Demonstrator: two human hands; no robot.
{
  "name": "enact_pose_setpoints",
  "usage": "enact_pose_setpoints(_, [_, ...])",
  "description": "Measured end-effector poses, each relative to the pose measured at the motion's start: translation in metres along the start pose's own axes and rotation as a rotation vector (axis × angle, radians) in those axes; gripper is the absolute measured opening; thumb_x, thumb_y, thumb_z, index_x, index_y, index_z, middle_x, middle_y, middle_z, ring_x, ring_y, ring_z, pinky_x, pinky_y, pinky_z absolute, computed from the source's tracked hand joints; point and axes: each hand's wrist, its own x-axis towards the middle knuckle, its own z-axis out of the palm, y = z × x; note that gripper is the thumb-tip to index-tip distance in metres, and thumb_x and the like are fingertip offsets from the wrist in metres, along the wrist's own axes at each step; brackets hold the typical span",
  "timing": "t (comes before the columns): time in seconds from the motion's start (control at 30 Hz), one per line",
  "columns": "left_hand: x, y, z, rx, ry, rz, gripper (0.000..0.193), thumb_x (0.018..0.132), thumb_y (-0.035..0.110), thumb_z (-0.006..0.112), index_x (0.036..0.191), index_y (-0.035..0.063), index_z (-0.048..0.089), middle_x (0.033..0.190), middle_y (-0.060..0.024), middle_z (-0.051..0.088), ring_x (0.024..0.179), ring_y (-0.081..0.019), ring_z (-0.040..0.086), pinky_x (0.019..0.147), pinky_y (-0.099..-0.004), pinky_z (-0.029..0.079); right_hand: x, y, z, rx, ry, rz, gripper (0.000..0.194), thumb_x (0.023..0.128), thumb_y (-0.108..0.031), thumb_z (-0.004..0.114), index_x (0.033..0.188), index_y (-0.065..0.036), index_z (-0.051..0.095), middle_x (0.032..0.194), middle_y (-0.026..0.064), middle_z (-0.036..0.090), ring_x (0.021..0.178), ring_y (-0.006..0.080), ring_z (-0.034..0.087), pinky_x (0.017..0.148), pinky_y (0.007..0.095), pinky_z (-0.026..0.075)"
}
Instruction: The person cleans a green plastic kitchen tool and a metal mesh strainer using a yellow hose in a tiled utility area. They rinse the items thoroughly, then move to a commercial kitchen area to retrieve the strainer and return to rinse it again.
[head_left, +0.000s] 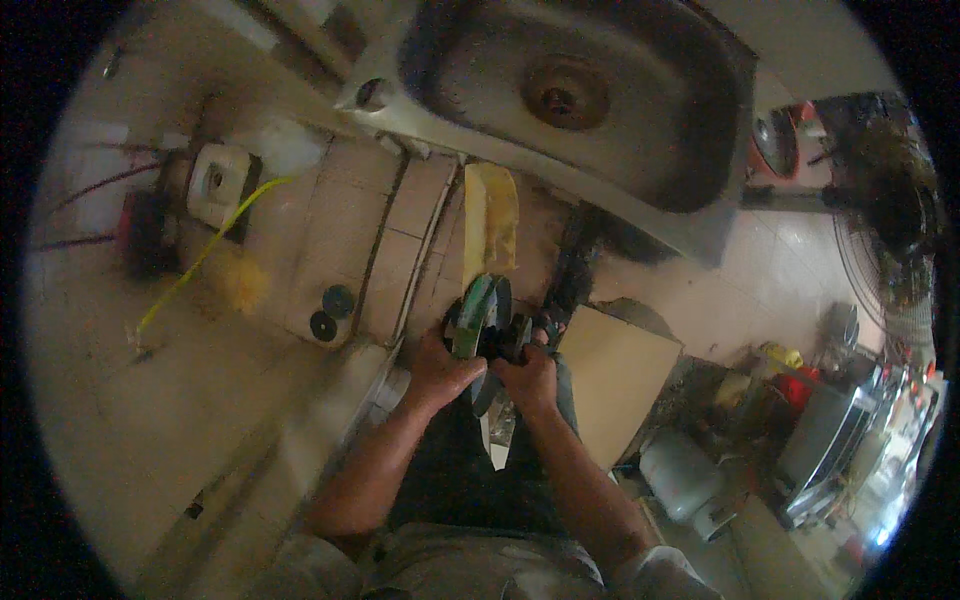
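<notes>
Between my two hands, over my lap, is a round disc-shaped part (480, 319), greenish on its face, with a dark core at its right; its exact kind is unclear. My left hand (444, 371) holds the disc's left side, thumb along its near edge. On the dark knob-like end (517, 335) at the right my right hand (531, 373) is closed. Just beyond the disc stands a yellowish block or container (490, 217). Blur hides the fingertips under the part.
A metal sink basin (480, 67) spans the top. Left are a yellow hose (214, 244), a white box-like fixture (219, 184) and two dark discs (331, 313). Right are a cardboard sheet (619, 382), a fan (892, 255) and a grey gas cylinder (682, 472).
</notes>
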Motion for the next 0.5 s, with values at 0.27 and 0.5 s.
enact_pose_setpoints(0.27, [-0.024,0.010,0.042,0.278,-0.020,0.264,0.086,0.061,0.029,0.085,0.132,-0.0073,0.052,0.117,-0.0270,0.066,0.108,-0.0440,0.066,0.095,-0.0499,0.054,-0.016,0.075,-0.008,0.300,-0.018,0.073,0.036,0.084,-0.023,0.083,0.104,0.003,0.068,0.086,0.0162,0.075,0.074,0.0230,0.071,0.067,0.0395,0.057])
enact_pose_setpoints(0.5, [-0.034,0.062,0.152,0.597,-0.180,-0.014,0.099,0.058,0.028,0.084,0.144,-0.0024,0.044,0.129,-0.0259,0.061,0.117,-0.0449,0.062,0.104,-0.0501,0.051,-0.016,0.155,-0.078,0.563,0.017,0.128,0.032,0.081,-0.017,0.083,0.103,0.004,0.072,0.089,0.0094,0.075,0.080,0.0144,0.067,0.069,0.0349,0.055])
